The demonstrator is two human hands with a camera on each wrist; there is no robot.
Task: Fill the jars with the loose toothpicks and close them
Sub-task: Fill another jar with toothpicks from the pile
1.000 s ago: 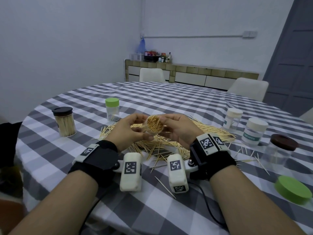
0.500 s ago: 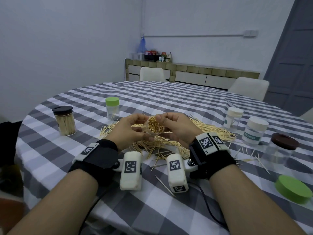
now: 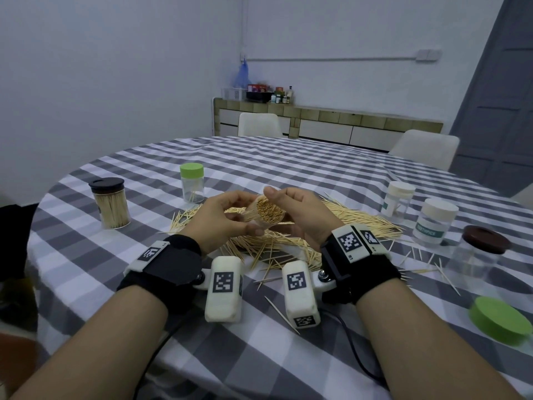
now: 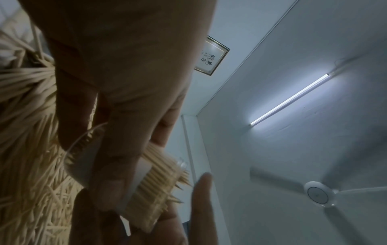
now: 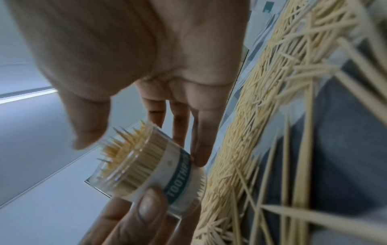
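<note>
A clear jar [image 3: 269, 213] with a TOOTHPICK label [image 5: 180, 179] is packed with toothpicks and held tilted above the table, its open mouth towards me. My left hand [image 3: 219, 217] grips its body, fingers wrapped round it [image 4: 117, 132], with the thumb [image 5: 146, 205] on the label. My right hand [image 3: 302, 215] is beside the jar on the right. Its fingers [image 5: 199, 140] lie straight along the jar's side. Its thumb [image 3: 269, 193] hovers at the toothpick tips. A big pile of loose toothpicks [image 3: 360, 217] lies under and behind both hands.
On the checked tablecloth [image 3: 288, 168], a full black-lidded jar [image 3: 111, 206] and a green-lidded jar [image 3: 192, 183] stand at the left. At the right stand two white-lidded jars [image 3: 398, 199] [image 3: 437, 220], a brown-lidded jar [image 3: 480, 255] and a loose green lid [image 3: 500, 320]. Stray toothpicks lie near the front.
My right thumb has slid slightly left over the jar's mouth, and the jar has shifted a little. Both hands stay where they were above the pile.
</note>
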